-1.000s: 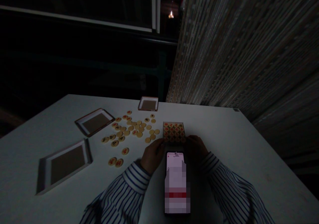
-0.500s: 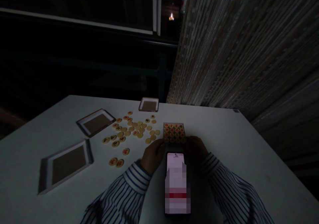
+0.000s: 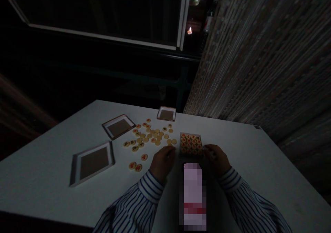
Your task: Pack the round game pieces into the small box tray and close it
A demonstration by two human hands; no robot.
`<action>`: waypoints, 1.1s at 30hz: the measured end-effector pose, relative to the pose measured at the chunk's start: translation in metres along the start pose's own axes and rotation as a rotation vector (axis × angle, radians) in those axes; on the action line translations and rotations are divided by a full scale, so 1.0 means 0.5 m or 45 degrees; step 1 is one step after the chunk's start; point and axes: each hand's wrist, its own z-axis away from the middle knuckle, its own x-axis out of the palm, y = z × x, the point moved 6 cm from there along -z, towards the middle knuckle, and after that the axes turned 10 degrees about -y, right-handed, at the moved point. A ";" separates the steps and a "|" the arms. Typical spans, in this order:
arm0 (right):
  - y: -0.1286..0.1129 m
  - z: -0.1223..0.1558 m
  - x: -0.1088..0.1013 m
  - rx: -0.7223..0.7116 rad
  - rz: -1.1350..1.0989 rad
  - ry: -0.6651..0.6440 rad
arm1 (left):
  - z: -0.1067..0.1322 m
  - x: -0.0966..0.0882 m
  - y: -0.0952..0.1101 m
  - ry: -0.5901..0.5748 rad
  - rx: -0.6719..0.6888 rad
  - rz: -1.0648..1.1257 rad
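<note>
A small square box [image 3: 191,144] packed with round game pieces marked in red sits on the white table [image 3: 51,164]. My left hand [image 3: 162,162] rests curled on the table by the box's near left corner. My right hand [image 3: 217,158] is curled at the box's near right corner, its fingertips touching the edge. Several loose round pieces [image 3: 151,138], marked in red or black, lie scattered to the left of the box. A lit phone [image 3: 194,195] lies between my forearms. Both sleeves are striped.
Three shallow empty trays stand on the table: a large one [image 3: 93,162] at the near left, one [image 3: 118,126] behind it, a small one [image 3: 166,114] at the far edge. A woven blind [image 3: 258,53] hangs on the right. The room is dark.
The view has swung, so everything sits further right in the picture. My hands have drawn slightly apart, off the box's near edge to its two corners.
</note>
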 end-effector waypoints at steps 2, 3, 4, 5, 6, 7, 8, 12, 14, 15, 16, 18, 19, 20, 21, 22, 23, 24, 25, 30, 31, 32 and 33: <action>-0.018 -0.011 -0.001 -0.017 0.007 -0.034 | 0.008 -0.026 -0.003 0.023 0.006 -0.011; -0.027 -0.017 0.000 -0.037 0.005 -0.051 | 0.013 -0.040 -0.006 0.034 0.002 -0.019; -0.037 -0.024 0.002 -0.064 0.004 -0.066 | 0.019 -0.055 -0.012 0.054 -0.012 -0.024; -0.047 -0.031 0.006 -0.092 0.005 -0.083 | 0.026 -0.074 -0.021 0.097 -0.037 -0.029; -0.057 -0.039 0.011 -0.117 0.011 -0.107 | 0.034 -0.091 -0.030 0.127 -0.061 -0.031; -0.067 -0.046 0.018 -0.137 0.026 -0.142 | 0.043 -0.110 -0.041 0.173 -0.091 -0.035; -0.075 -0.055 0.027 -0.149 0.047 -0.182 | 0.051 -0.128 -0.053 0.214 -0.132 -0.041; -0.112 -0.090 0.068 -0.204 0.134 -0.358 | 0.076 -0.191 -0.100 0.268 -0.280 -0.023; -0.135 -0.110 0.084 -0.259 0.155 -0.407 | 0.075 -0.217 -0.115 0.260 -0.312 -0.056; -0.148 -0.120 0.090 -0.284 0.162 -0.420 | 0.072 -0.229 -0.119 0.260 -0.308 -0.080; -0.161 -0.132 0.095 -0.298 0.172 -0.416 | 0.066 -0.242 -0.122 0.263 -0.303 -0.107; -0.187 -0.156 0.104 -0.305 0.179 -0.433 | 0.050 -0.264 -0.127 0.267 -0.317 -0.203; -0.201 -0.170 0.110 -0.309 0.171 -0.453 | 0.039 -0.274 -0.127 0.259 -0.323 -0.263; -0.216 -0.183 0.116 -0.312 0.162 -0.470 | 0.028 -0.282 -0.126 0.258 -0.321 -0.329; -0.228 -0.198 0.121 -0.295 0.158 -0.485 | 0.017 -0.290 -0.126 0.260 -0.322 -0.388; -0.241 -0.211 0.131 -0.292 0.162 -0.535 | 0.005 -0.295 -0.126 0.242 -0.330 -0.438; -0.252 -0.224 0.141 -0.284 0.167 -0.571 | -0.006 -0.299 -0.127 0.226 -0.336 -0.479; -0.263 -0.238 0.150 -0.274 0.166 -0.598 | -0.017 -0.302 -0.128 0.209 -0.337 -0.514; -0.273 -0.250 0.160 -0.265 0.158 -0.622 | -0.028 -0.303 -0.130 0.186 -0.331 -0.545; -0.306 -0.307 0.210 -0.219 0.140 -0.660 | -0.069 -0.306 -0.151 0.093 -0.291 -0.671; -0.310 -0.317 0.221 -0.212 0.138 -0.665 | -0.075 -0.307 -0.156 0.076 -0.297 -0.691; -0.313 -0.327 0.232 -0.209 0.139 -0.671 | -0.082 -0.308 -0.161 0.057 -0.303 -0.710; -0.316 -0.336 0.243 -0.205 0.141 -0.676 | -0.089 -0.308 -0.165 0.036 -0.303 -0.729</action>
